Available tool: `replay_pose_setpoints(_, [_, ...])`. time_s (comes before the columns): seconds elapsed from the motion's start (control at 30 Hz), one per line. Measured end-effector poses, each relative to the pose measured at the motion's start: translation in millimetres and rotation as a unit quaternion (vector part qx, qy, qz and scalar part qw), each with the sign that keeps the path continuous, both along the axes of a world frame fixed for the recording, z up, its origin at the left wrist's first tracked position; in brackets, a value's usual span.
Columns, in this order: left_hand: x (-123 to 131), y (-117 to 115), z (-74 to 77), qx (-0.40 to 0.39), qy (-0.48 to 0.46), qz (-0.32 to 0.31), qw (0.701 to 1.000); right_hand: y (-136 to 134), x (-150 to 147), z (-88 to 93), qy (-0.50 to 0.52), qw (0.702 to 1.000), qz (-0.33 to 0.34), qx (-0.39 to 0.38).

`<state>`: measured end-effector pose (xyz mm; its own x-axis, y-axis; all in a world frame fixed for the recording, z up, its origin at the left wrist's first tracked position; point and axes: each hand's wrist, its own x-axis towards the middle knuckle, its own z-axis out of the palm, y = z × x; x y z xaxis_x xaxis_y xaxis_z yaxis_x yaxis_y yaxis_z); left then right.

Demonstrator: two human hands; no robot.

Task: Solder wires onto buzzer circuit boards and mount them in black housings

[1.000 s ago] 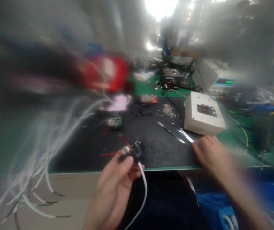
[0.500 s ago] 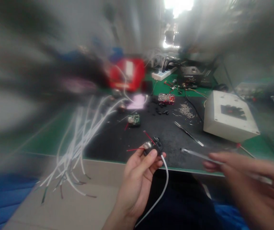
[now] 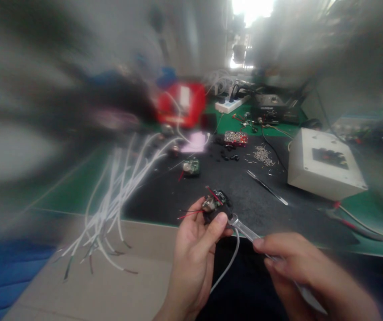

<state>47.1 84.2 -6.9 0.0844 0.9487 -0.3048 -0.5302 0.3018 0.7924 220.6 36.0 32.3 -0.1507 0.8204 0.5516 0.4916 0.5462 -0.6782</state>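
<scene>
My left hand (image 3: 196,249) is closed around a small black electronic assembly (image 3: 215,206) with red and black wires sticking out of it. A white cable (image 3: 234,254) hangs from the assembly's right side and curves down. In my right hand (image 3: 295,263) is a metal open-end wrench (image 3: 247,231), gripped along its handle. The wrench's jaw meets the assembly where the cable comes out; whether it is seated on a nut there cannot be made out. On the mat beyond lies a second small circuit board (image 3: 191,167) with a red wire.
A bundle of white cables (image 3: 118,209) overhangs the table edge at left. Tweezers (image 3: 268,187), a pile of small metal pins (image 3: 263,156) and a red tray of parts (image 3: 235,138) lie on the black mat (image 3: 158,196). A white box (image 3: 327,165) stands at right.
My right hand has come left with the wrench, whose jaw now meets the assembly at the cable. The assembly has turned a little in my left hand.
</scene>
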Motion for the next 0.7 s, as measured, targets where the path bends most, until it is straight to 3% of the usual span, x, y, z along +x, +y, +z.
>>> replay_pose_setpoints(0.13, [0.3, 0.8, -0.1, 0.017, 0.018, 0.015, 1.0, 2.2, -0.5, 1.9, -0.005, 1.0, -0.018, 0.012])
replay_pose_setpoints(0.3, [-0.1, 0.4, -0.1, 0.024, 0.033, 0.034, 0.999, 7.7, -0.5, 4.1, -0.025, 0.999, 0.007, 0.047])
replay_pose_setpoints(0.7, [-3.7, 2.2, 1.1, 0.028, 0.063, 0.032, 0.997, 3.7, 7.0, 0.7, -0.059, 0.997, 0.023, 0.031])
